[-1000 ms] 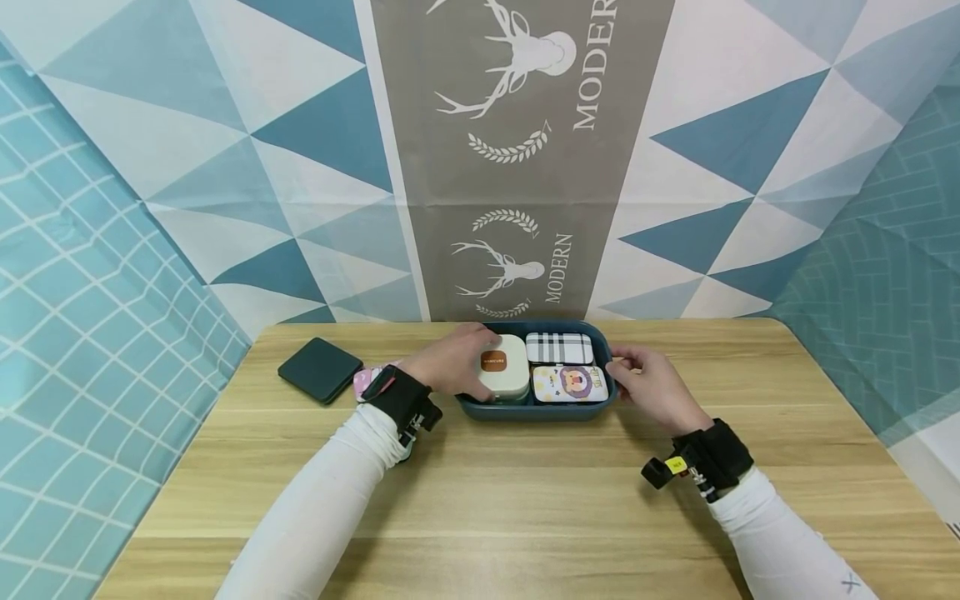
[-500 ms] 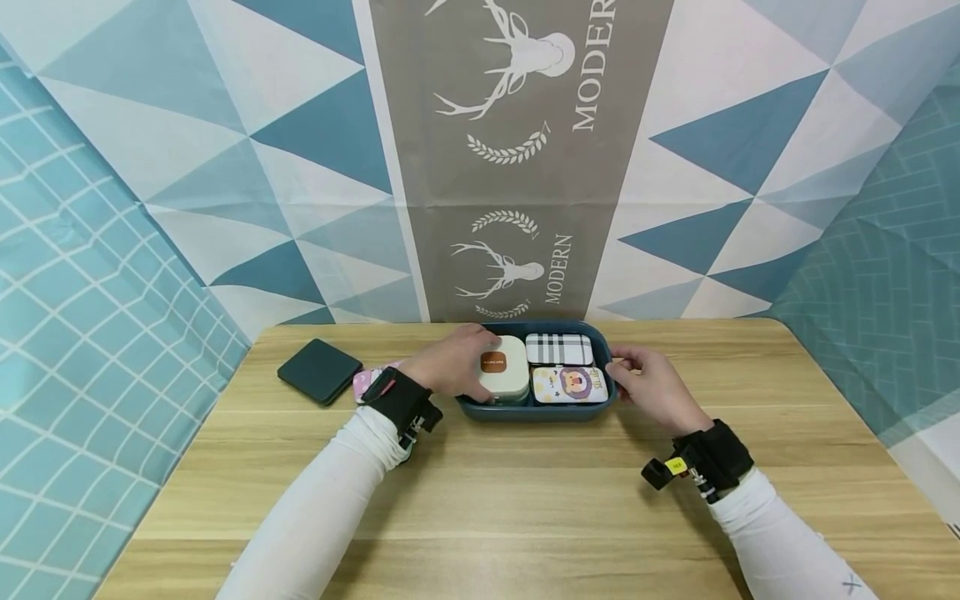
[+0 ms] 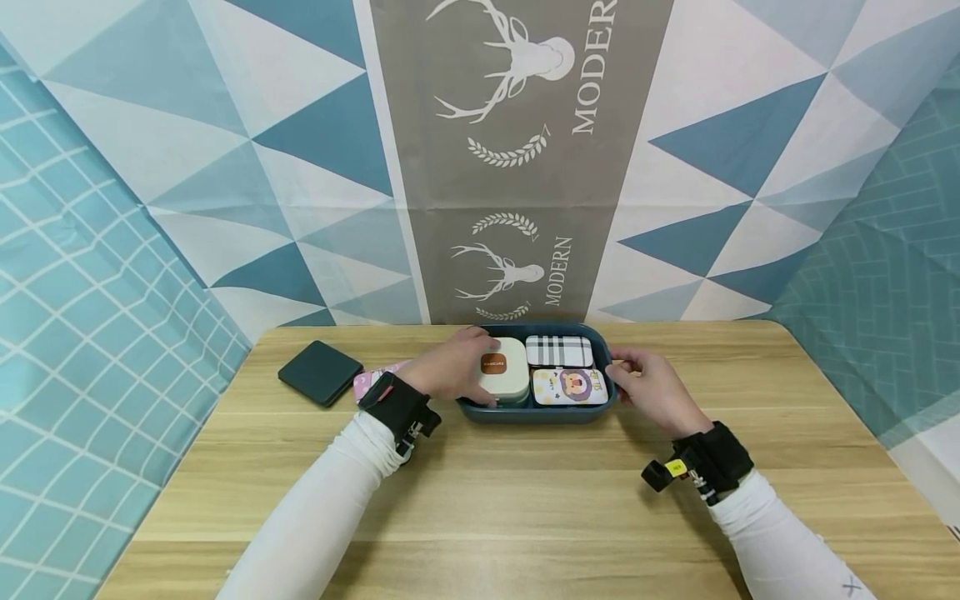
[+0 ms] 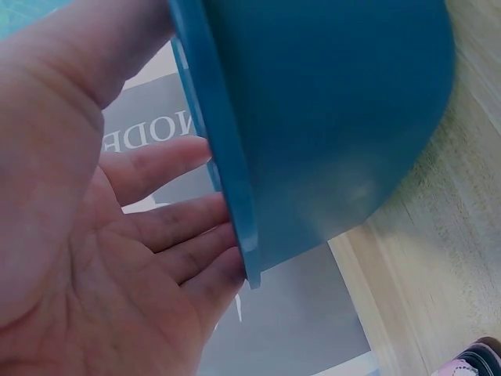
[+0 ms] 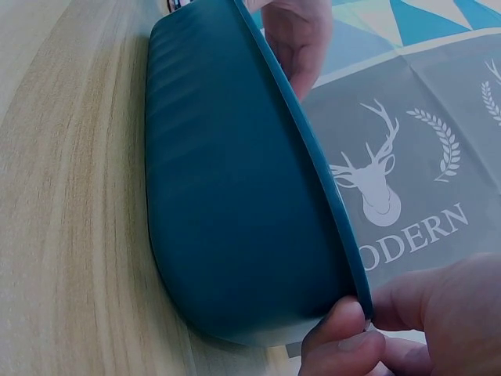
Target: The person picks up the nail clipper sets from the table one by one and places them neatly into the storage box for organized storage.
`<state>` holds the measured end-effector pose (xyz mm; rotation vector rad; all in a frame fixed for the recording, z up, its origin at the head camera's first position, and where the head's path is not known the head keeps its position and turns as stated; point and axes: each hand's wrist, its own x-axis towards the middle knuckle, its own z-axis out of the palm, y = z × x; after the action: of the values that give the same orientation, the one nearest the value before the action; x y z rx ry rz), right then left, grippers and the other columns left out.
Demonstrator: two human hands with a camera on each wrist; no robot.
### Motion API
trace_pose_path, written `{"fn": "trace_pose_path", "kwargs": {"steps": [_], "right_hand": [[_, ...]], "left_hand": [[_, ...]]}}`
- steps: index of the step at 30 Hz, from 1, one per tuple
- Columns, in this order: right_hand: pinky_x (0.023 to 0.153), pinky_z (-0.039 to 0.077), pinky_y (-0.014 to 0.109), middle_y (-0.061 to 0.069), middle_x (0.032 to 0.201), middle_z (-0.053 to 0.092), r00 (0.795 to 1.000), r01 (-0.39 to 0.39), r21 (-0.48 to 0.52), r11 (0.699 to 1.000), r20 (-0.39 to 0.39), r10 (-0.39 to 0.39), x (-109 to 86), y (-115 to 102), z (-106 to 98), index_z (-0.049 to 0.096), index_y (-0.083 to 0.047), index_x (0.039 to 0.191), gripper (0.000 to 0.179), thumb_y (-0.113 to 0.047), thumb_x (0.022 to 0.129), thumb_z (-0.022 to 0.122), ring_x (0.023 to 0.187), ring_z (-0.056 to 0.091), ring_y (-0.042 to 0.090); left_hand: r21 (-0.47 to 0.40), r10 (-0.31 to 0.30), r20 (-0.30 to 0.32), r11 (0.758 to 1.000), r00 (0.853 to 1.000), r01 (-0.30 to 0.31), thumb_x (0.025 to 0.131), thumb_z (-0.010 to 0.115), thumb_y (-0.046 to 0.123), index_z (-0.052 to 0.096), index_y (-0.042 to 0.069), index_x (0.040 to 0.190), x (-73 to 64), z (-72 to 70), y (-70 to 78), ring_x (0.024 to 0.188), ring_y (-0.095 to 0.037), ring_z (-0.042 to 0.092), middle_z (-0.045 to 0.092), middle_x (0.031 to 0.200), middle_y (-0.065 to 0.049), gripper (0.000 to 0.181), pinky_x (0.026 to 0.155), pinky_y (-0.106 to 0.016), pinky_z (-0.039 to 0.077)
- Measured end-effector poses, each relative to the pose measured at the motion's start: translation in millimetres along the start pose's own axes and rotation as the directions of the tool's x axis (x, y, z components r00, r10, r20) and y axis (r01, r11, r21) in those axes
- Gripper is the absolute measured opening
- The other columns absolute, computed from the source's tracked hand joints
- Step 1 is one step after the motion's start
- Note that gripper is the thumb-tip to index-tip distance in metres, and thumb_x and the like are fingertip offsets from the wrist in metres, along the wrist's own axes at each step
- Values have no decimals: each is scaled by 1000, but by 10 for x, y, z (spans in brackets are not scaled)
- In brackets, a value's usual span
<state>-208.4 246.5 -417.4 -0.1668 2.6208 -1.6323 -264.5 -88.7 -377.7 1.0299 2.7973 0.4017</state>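
Note:
A dark blue storage bin stands at the back of the wooden table. At its left end my left hand reaches over the rim and holds a cream box with a brown label, thumb at the near side and fingers at the far side. Beside that box lie a plaid case and a case with a lion picture. My right hand pinches the bin's right rim between thumb and fingers, as the right wrist view shows. Inside the bin, the left fingertips are hidden by its wall.
A flat black square case lies on the table to the left. A pink patterned item is next to it, partly covered by my left wrist. Behind the table hangs a patterned cloth.

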Motion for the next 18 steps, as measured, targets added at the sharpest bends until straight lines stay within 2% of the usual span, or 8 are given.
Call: {"fn": "trace_pose_path", "kwargs": {"steps": [6,12,18], "right_hand": [[63,55,30,22,105,62,1000,-2,-11,1000,-2,2,-1,6,0,52,8,150,44,-11,111,56,75,60,25],[65,56,30,21,104,61,1000,-17,-24,1000,-5,17,-2,-1,6,52,8,150,44,-11,111,56,77,61,26],[65,56,30,20,105,61,1000,-25,-19,999,-5,25,-2,-6,9,51,8,151,45,-11,111,55,76,60,24]], "left_hand": [[-15,23,-4,1000,1000,-23,79,96,38,57,-1,146,-29,-27,8,125,-27,53,57,139,-14,87,108,-38,48],[-62,0,-7,998,1000,0,80,95,39,51,-1,153,-95,-87,-2,141,-31,45,49,153,-17,95,117,-41,42],[-103,15,-54,994,998,-20,79,95,39,46,-4,155,-204,-194,-7,147,-35,40,44,158,-21,101,121,-44,37]]}}
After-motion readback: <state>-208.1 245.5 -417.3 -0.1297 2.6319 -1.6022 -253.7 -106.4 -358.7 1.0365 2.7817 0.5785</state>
